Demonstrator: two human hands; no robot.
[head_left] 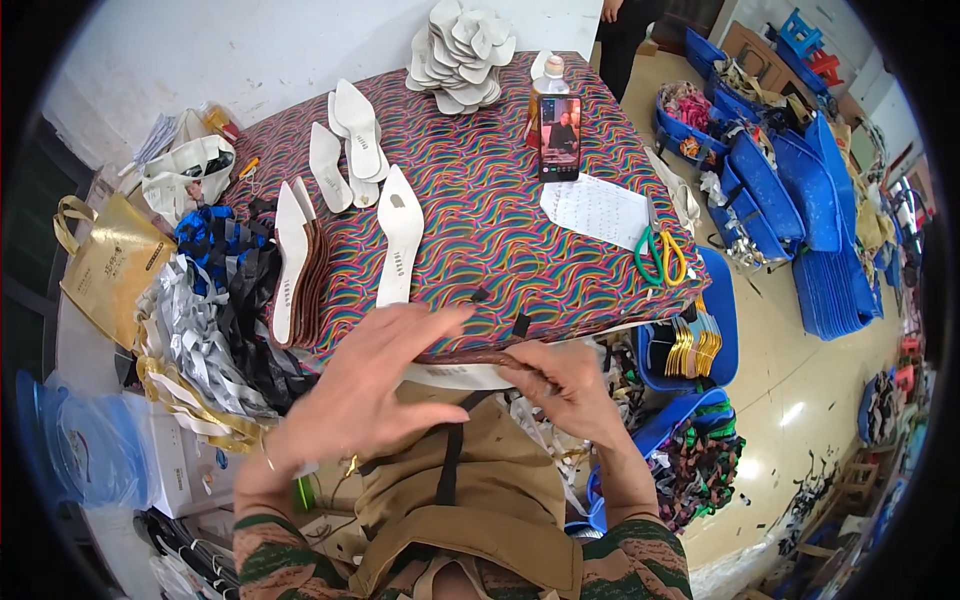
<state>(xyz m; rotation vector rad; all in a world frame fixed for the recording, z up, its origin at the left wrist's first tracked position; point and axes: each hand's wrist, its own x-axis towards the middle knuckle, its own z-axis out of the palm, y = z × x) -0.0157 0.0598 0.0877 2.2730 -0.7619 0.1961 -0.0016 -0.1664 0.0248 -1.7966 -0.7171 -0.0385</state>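
Observation:
At the table's near edge, my right hand (568, 388) grips one end of a shoe insole (460, 377), white with a brown edge, held sideways in front of my apron. My left hand (375, 378) is over its other end, fingers stretched out and thumb apart, slightly blurred. Whether it touches the insole I cannot tell. Just beyond my left fingers a single white insole (400, 225) lies flat on the patterned tablecloth (470, 225). To its left stands a row of insoles (300, 265) with brown undersides, packed side by side.
Farther back lie loose insoles (352, 130) and a tall insole pile (462, 55). A phone (559, 138) leans on a bottle (551, 75); scissors (660, 258) lie by a paper sheet (597, 209). Strips (200, 320) hang at left; blue bins (735, 320) stand at right.

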